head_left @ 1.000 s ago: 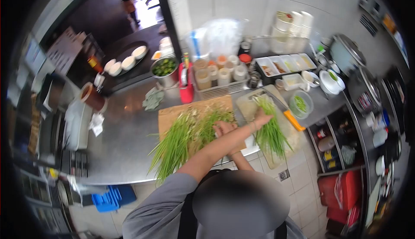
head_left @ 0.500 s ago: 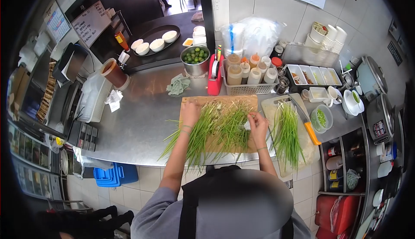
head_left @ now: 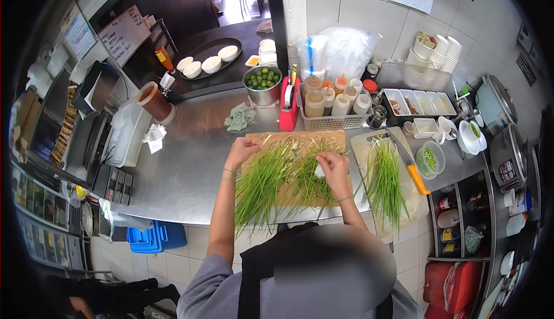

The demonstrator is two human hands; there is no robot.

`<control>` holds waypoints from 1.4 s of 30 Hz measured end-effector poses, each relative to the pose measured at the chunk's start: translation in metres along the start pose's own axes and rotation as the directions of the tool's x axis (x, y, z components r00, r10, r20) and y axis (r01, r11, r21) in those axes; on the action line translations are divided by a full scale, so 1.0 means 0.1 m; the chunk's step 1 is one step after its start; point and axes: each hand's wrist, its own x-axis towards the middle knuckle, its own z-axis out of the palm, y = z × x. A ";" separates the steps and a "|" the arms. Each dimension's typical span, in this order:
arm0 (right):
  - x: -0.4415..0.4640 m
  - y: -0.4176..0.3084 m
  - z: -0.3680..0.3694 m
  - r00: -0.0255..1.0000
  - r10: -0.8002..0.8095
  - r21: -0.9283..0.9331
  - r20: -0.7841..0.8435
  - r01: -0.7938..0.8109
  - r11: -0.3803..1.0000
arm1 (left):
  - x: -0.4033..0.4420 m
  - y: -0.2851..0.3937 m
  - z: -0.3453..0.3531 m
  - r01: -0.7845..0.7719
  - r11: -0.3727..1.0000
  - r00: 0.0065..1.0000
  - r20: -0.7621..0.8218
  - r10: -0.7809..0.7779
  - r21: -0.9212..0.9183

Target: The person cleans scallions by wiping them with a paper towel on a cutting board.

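Two loose heaps of green onions, a left bunch [head_left: 262, 175] and a right bunch [head_left: 306, 175], lie on a sheet of brown paper [head_left: 340, 140], pale root ends toward the far edge. At the paper's upper left, my left hand [head_left: 245, 149] is closed in a pinch beside the root ends; whatever its fingertips hold is too small to make out. Over the right bunch, my right hand [head_left: 334, 172] is closed with a crumpled white tissue or cloth [head_left: 319, 171] under its fingers. More green onions [head_left: 385, 186] rest on a cutting board [head_left: 415, 206], beside an orange-handled knife [head_left: 416, 177].
Behind the paper stand a red tape dispenser [head_left: 289, 105], a basket of sauce bottles [head_left: 334, 122] and a steel pot of green citrus [head_left: 263, 91]. A green cloth [head_left: 240, 117] lies left. A tub of chopped greens [head_left: 430, 160] sits right of the board.
My left hand has moved left, off the bunch to the paper's edge. The leaves that spread leftward now lie closer together. My right hand has shifted slightly left, still with the white piece.
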 end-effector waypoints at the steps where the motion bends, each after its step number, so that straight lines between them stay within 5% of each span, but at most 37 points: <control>1: 0.03 -0.05 0.02 0.999 -0.001 0.035 0.053 0.000 0.999 | -0.03 0.15 0.04 -0.038 0.997 0.998 0.047 0.041 -0.063; 7: 0.16 -0.35 0.23 0.975 -0.033 0.169 0.221 -0.005 0.986 | 0.00 0.73 0.59 -0.094 0.951 0.949 0.262 0.175 -0.294; 13: 0.15 -0.11 0.24 0.945 0.179 0.400 0.275 -0.282 0.872 | -0.11 0.89 0.74 -0.028 0.933 0.945 0.296 0.142 -0.358; 19: 0.13 0.08 0.18 0.937 0.068 0.366 0.343 -0.200 0.909 | -0.13 0.67 0.80 0.061 0.905 0.914 0.388 0.118 -0.420; 30: 0.23 0.16 0.02 0.989 0.123 -0.213 0.086 -0.102 0.972 | -0.34 0.40 0.62 0.336 0.878 0.888 0.425 -0.176 -0.339; 42: 0.28 0.30 -0.06 0.982 0.126 -0.570 0.141 -0.024 0.821 | -0.52 0.22 0.45 0.336 0.889 0.904 0.372 -0.211 -0.312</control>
